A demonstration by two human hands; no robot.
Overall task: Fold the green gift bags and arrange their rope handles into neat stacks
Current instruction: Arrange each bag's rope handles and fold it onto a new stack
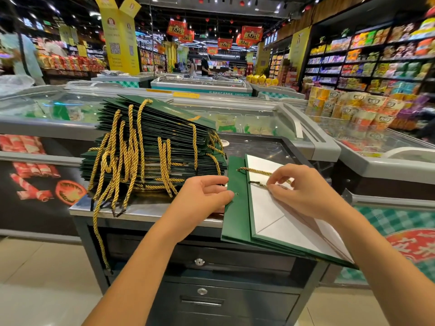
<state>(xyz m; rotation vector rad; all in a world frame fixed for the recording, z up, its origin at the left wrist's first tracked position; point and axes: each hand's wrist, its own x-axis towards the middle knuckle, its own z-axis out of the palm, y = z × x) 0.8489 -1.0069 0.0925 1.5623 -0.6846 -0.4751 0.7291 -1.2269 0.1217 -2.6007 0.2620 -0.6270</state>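
Observation:
A tall pile of flat green gift bags (150, 137) sits on the left of a metal counter (141, 211), gold rope handles (117, 165) dangling over its front edge. To the right lies a flattened green bag (237, 208) with its white inside (268, 208) showing, overhanging the counter's front. My left hand (202, 198) grips this bag's green top edge near an eyelet. My right hand (306, 189) pinches its gold rope handle (254, 171) against the white inside.
The counter has locked drawers (200, 276) below. Glass-topped freezer chests (235, 114) stand behind and to both sides. Snack shelves (376, 62) line the right wall, with stacked noodle cups (357, 107) in front. People stand far down the aisle.

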